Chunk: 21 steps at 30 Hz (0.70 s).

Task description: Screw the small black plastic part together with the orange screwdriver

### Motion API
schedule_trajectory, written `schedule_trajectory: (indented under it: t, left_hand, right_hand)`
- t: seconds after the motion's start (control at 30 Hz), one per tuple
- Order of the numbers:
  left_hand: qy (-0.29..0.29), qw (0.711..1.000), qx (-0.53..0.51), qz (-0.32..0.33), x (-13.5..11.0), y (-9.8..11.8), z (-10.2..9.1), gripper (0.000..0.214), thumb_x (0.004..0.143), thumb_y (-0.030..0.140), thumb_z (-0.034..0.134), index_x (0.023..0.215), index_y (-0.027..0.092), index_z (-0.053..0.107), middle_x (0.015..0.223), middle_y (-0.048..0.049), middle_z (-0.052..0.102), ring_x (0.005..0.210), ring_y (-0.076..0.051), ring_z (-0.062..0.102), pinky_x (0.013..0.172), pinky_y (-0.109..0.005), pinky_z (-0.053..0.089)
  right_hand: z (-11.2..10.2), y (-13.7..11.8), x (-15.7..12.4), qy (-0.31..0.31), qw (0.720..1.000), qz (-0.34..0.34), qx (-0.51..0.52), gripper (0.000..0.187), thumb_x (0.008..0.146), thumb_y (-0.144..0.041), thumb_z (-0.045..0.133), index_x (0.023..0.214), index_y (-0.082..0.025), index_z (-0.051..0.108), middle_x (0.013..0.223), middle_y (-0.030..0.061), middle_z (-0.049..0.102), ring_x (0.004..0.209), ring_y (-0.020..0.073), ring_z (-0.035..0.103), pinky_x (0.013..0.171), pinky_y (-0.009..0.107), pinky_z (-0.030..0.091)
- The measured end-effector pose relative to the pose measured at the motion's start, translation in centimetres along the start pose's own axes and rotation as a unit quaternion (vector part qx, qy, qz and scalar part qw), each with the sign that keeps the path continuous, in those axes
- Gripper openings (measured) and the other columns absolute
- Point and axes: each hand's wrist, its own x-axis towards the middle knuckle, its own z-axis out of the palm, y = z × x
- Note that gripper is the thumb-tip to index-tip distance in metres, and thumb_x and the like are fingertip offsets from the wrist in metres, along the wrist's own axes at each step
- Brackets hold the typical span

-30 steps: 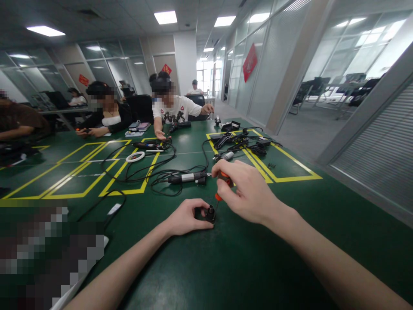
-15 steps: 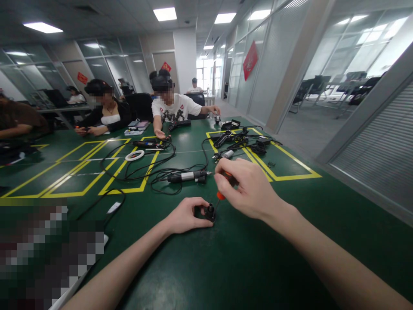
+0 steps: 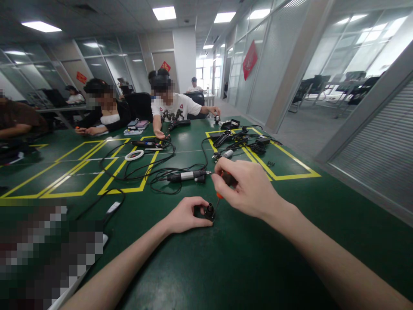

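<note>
A glass-walled office room surrounds a long green tabletop (image 3: pixel 245 258) marked with yellow tape rectangles (image 3: pixel 290 171). The right-hand rectangle, near the far right corner, holds a tangle of black tools and leads (image 3: pixel 240 140). Seated people (image 3: pixel 174 110) line the far edge. Black cables (image 3: pixel 142 171) loop across the middle, beside a black-and-silver power tool (image 3: pixel 187 175) and a white ring (image 3: pixel 134 155). Toward the near edge, the right hand (image 3: pixel 248 189) is closed around an orange-handled screwdriver (image 3: pixel 227 178), its tip down at a small black part (image 3: pixel 209 211). The left hand (image 3: pixel 185 215) pinches that part against the tabletop.
</note>
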Motion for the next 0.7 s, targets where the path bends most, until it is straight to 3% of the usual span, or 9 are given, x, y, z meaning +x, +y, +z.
schedule_trajectory:
  t: [0.1, 0.27, 0.37, 0.53, 0.7]
  left_hand:
    - [0.0, 1.0, 0.0, 0.002, 0.0, 0.04, -0.03, 0.033, 0.069, 0.032, 0.087, 0.096, 0.015, 0.077, 0.086, -0.0007, 0.071, 0.077, -0.016, 0.058, 0.073, -0.026, 0.048]
    - [-0.002, 1.0, -0.002, -0.002, 0.0, 0.07, -0.09, 0.033, 0.069, 0.032, 0.086, 0.096, 0.015, 0.077, 0.086, -0.0008, 0.071, 0.077, -0.016, 0.058, 0.074, -0.026, 0.048]
    - [-0.003, 1.0, -0.004, 0.002, 0.0, 0.12, -0.12, 0.033, 0.069, 0.033, 0.086, 0.096, 0.015, 0.077, 0.086, -0.0009, 0.071, 0.077, -0.016, 0.057, 0.075, -0.027, 0.048]
    - [-0.003, 1.0, -0.006, 0.003, -0.02, 0.19, -0.12, 0.033, 0.069, 0.032, 0.086, 0.096, 0.015, 0.077, 0.085, -0.0006, 0.07, 0.077, -0.016, 0.058, 0.075, -0.027, 0.047]
    - [-0.006, 1.0, -0.008, -0.001, 0.04, 0.19, -0.11, 0.034, 0.07, 0.032, 0.086, 0.098, 0.015, 0.077, 0.084, -0.0001, 0.069, 0.077, -0.016, 0.057, 0.075, -0.027, 0.047]
  right_hand:
    - [0.15, 0.06, -0.03, 0.001, 1.0, 0.004, -0.019, 0.031, 0.098, -0.038, 0.054, 0.072, -0.022, 0.055, 0.054, -0.0012, 0.058, 0.052, 0.0158, 0.055, 0.056, 0.027, 0.026]
    - [0.35, 0.07, -0.09, 0.02, 1.0, -0.011, -0.006, 0.007, 0.087, -0.023, 0.055, 0.083, -0.021, 0.06, 0.06, -0.0021, 0.06, 0.051, 0.0145, 0.052, 0.057, 0.026, 0.029]
    - [0.25, 0.15, -0.03, 0.025, 1.0, 0.007, -0.01, 0.005, 0.083, -0.024, 0.055, 0.081, -0.021, 0.059, 0.058, -0.0022, 0.058, 0.048, 0.014, 0.048, 0.055, 0.027, 0.027]
    - [0.16, 0.3, 0.13, 0.0, 1.0, 0.029, -0.01, 0.026, 0.094, -0.037, 0.055, 0.073, -0.022, 0.055, 0.055, -0.0013, 0.058, 0.051, 0.0155, 0.054, 0.056, 0.027, 0.026]
    - [0.27, 0.18, 0.1, 0.013, 1.0, 0.017, 0.021, 0.005, 0.084, -0.022, 0.055, 0.08, -0.022, 0.056, 0.057, -0.0038, 0.057, 0.049, 0.0127, 0.047, 0.056, 0.026, 0.026]
